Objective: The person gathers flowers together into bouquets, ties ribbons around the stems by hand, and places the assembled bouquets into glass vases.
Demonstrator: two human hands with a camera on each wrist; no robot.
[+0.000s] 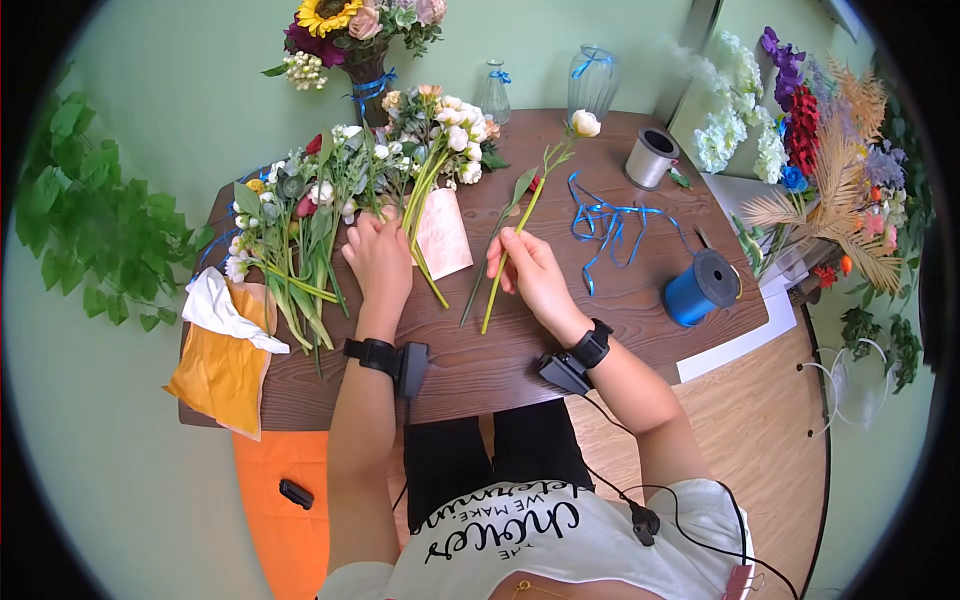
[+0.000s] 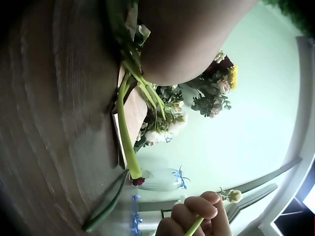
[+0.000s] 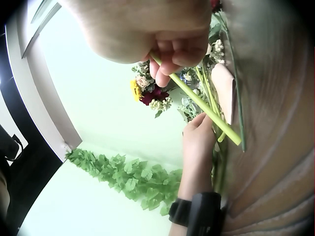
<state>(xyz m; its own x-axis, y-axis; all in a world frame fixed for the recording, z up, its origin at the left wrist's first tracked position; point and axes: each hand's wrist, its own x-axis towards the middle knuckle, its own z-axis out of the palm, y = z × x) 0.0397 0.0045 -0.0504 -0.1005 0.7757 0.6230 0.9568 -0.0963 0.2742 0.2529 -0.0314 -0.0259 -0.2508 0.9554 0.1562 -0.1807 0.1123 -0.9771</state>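
Note:
My right hand pinches the green stem of a single white artificial flower, its bloom pointing away from me. The cut end of that stem shows below the fingers in the right wrist view. Beneath it, a darker green stem with a small red bloom lies on the table. My left hand reaches into the pile of mixed flowers, fingers bent among the stems. Its fingertips are partly hidden, so I cannot tell whether they hold a stem. Beside it lies a bunch of white flowers with thick light-green stems.
A pink sheet lies under the stems. Blue ribbon trails from a blue spool; a silver spool stands behind. Glass vases and a sunflower bouquet line the back. Orange and white wrapping overhangs the left edge.

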